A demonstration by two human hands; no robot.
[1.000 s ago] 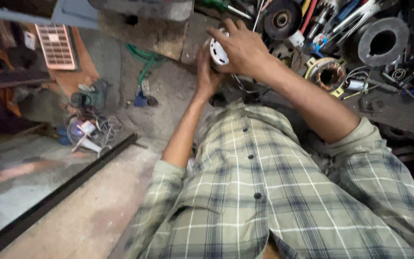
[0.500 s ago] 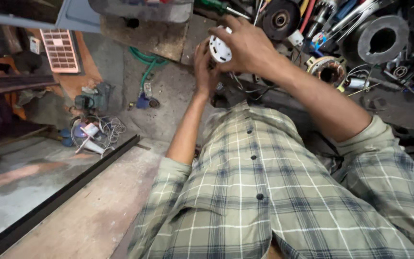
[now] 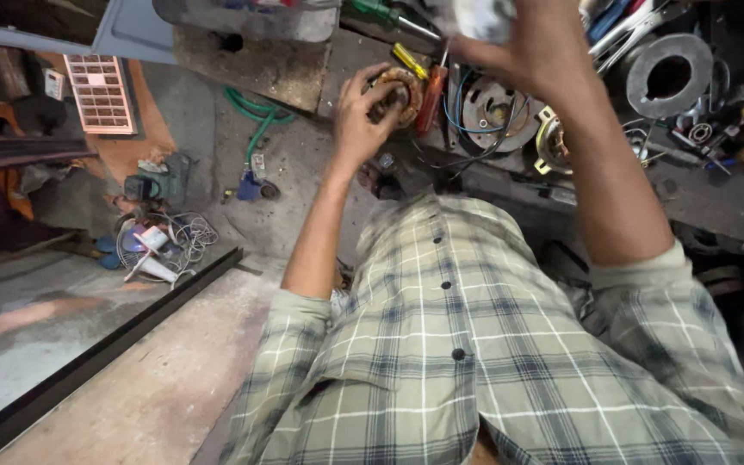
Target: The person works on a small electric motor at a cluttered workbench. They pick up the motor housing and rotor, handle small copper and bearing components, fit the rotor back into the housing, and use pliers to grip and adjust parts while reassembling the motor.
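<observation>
1. Nearest: green-and-white checked shirt (image 3: 475, 362), buttoned, sleeves rolled up; fills the near centre and right.
2. Near left: pale concrete floor slab (image 3: 131, 396) edged by a long black metal strip (image 3: 96, 353) running diagonally.
3. Mid left: tangle of white wire and small parts (image 3: 161, 245) on the floor; beyond it a green hose (image 3: 256, 120) and a pink perforated grille (image 3: 101, 93).
4. Left hand (image 3: 363, 116), mid centre: fingers curled round the round copper-wound motor stator (image 3: 398, 93), gripping its near-left rim. Stator rests at the near edge of the cluttered workbench (image 3: 716, 202), just left of a red-handled screwdriver (image 3: 430, 99).
5. Right hand (image 3: 536, 47), far centre-right, raised: closed over a white rounded part (image 3: 480, 17) at the top edge; blurred, kind unclear.
6. Far right on bench: round metal motor cover with blue wires (image 3: 492, 108), grey metal ring with wide bore (image 3: 669, 82).
</observation>
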